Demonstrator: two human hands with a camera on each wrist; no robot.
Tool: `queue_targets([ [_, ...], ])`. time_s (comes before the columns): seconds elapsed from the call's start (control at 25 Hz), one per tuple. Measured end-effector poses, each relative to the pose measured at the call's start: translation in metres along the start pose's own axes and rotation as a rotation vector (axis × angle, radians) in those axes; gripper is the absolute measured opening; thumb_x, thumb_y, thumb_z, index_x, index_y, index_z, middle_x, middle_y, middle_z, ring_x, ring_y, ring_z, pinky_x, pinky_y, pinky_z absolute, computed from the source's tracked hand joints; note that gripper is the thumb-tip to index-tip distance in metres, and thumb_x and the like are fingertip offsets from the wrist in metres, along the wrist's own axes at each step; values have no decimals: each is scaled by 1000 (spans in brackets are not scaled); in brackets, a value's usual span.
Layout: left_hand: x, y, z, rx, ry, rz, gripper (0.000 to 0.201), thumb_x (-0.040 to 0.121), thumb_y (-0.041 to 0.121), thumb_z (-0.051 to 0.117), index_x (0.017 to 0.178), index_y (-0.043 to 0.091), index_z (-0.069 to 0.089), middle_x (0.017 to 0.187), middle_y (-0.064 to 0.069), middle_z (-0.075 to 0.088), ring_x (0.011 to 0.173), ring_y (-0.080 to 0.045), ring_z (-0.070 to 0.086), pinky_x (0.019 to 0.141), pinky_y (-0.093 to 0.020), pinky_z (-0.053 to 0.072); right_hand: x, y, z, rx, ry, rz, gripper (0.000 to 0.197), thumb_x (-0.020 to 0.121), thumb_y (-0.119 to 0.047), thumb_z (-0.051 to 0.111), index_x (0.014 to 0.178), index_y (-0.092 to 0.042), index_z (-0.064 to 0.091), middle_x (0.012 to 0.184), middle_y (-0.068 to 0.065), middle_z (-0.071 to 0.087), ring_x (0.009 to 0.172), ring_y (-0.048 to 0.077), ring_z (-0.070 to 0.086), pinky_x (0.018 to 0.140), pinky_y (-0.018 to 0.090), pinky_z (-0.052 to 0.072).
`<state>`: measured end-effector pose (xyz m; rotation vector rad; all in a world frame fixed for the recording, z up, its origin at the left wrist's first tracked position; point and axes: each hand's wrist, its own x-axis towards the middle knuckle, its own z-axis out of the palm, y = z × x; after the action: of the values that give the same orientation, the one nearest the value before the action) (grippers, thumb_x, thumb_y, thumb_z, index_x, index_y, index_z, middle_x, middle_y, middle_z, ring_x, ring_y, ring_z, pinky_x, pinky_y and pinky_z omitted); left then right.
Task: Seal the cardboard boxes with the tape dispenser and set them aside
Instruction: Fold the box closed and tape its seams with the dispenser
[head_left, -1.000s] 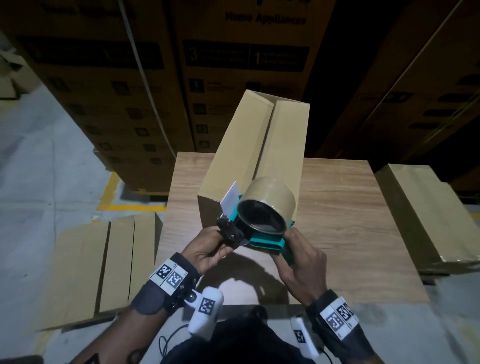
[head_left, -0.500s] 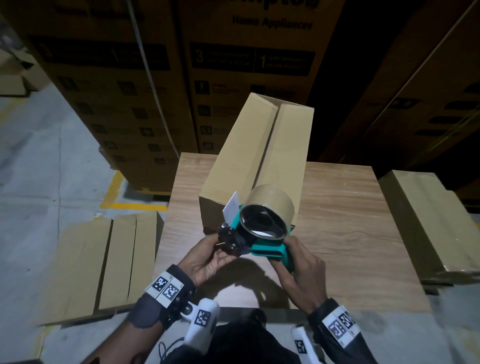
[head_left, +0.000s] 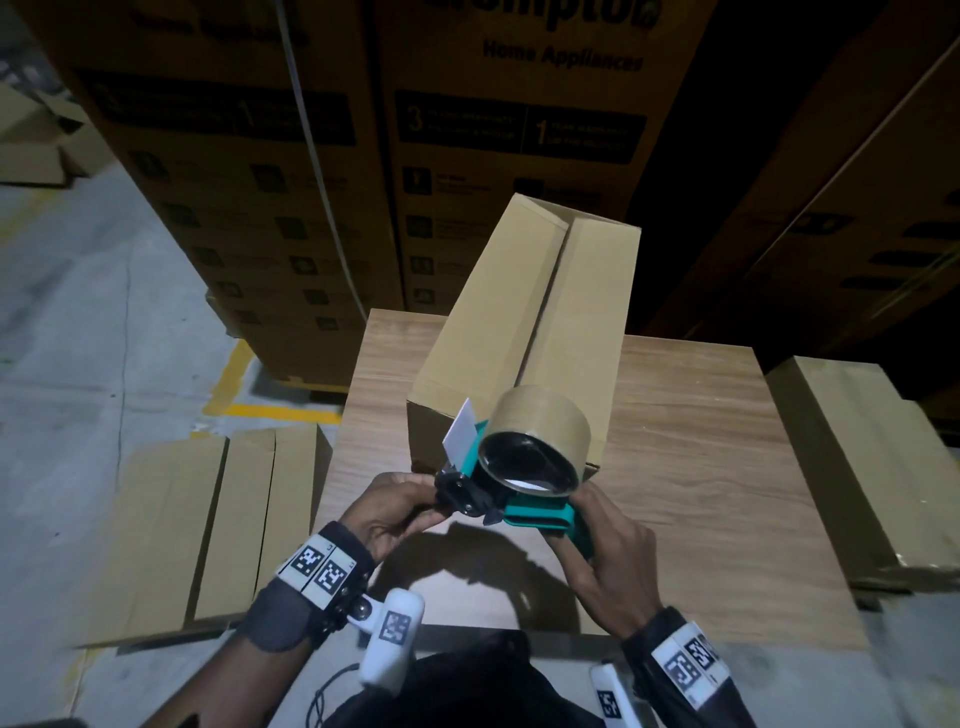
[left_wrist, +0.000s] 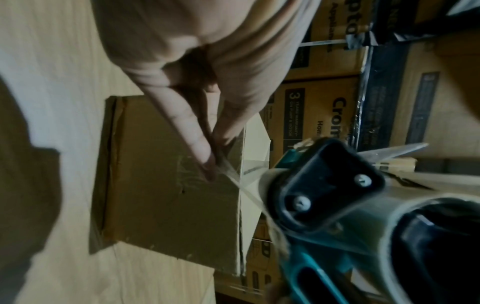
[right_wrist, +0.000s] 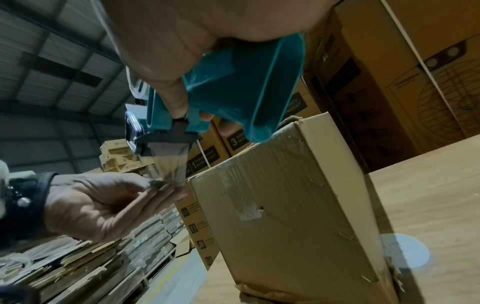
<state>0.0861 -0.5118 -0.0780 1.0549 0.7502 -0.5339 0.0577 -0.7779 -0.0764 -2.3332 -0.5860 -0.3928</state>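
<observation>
A long cardboard box (head_left: 524, 332) lies on the wooden table (head_left: 701, 493), its top flaps meeting along an untaped seam. In front of its near end I hold a teal tape dispenser (head_left: 524, 478) with a brown tape roll. My right hand (head_left: 602, 561) grips the teal handle (right_wrist: 233, 86). My left hand (head_left: 395, 509) pinches the loose clear tape end (right_wrist: 168, 170) between thumb and fingers just below the dispenser's black nose (left_wrist: 327, 185). The tape strip (left_wrist: 233, 176) stretches toward the box's near face (left_wrist: 168, 185).
Another long cardboard box (head_left: 862, 467) lies right of the table. Flat cardboard pieces (head_left: 208, 530) lie on the floor at the left. Tall printed cartons (head_left: 363, 156) are stacked behind the table. A yellow floor line (head_left: 270, 410) runs at the left.
The dispenser and both hands stay close to the box's near end, shifting only slightly. The head view has tilted up a little.
</observation>
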Motion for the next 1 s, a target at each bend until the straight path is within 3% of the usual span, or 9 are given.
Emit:
queue_targets([
  [0.08,-3,9,-2,-12,14,41,9,84,-14,66,86,-12,75,94,-32,73,70,-25,77,60,-24,62,8,0,-2,39,36,5,33,90,-35,64,120,-26,55,91,-5,67,65,12,60,49,33,50],
  [0.2,-3,22,-11,-139,-16,91,42,71,-2,75,111,-15,69,109,-34,70,82,-27,78,72,-28,63,23,4,-9,68,98,30,36,86,-35,64,118,-23,54,88,-2,68,66,12,60,51,32,50],
  [0.36,-8,33,5,-92,-97,25,51,81,31,78,114,-7,70,114,-31,71,88,-29,77,76,-35,64,34,10,-17,57,123,21,36,84,-33,64,117,-24,53,87,-1,67,66,12,57,54,30,45],
  [0.44,-9,35,20,-109,-146,4,52,84,39,74,111,-5,70,115,-30,71,93,-31,75,82,-38,62,36,11,-18,29,105,10,36,84,-33,63,117,-23,53,87,-1,67,65,15,58,52,33,47],
  [0.6,-14,41,38,-299,-240,-16,41,93,27,67,119,-4,64,116,-30,71,93,-34,76,80,-46,61,37,10,-15,-11,52,-20,33,86,-31,64,116,-23,52,86,-1,65,63,17,59,48,34,49],
  [0.72,-16,39,38,-378,-297,-52,49,91,24,65,128,-6,58,123,-31,67,107,-41,71,86,-56,56,36,8,-14,-18,44,-27,32,87,-31,63,116,-23,53,86,-1,66,63,14,58,50,32,47],
  [0.84,-14,32,35,-432,-333,-136,53,91,27,65,131,-7,59,128,-33,64,109,-43,69,86,-58,53,33,7,-13,-12,43,-22,30,87,-33,63,114,-24,53,88,-3,66,64,12,57,51,29,46],
  [0.92,-15,25,38,-452,-315,-172,52,86,21,67,128,-9,58,124,-35,65,100,-43,72,83,-54,54,33,6,-11,4,45,-12,31,86,-33,63,113,-23,53,87,-2,66,63,13,57,51,29,45],
  [1.0,-18,18,42,-460,-270,-171,43,81,13,66,115,-12,61,106,-36,70,77,-39,76,70,-45,60,32,5,-9,8,53,2,32,85,-34,62,114,-24,53,85,-2,65,63,13,54,52,28,41],
])
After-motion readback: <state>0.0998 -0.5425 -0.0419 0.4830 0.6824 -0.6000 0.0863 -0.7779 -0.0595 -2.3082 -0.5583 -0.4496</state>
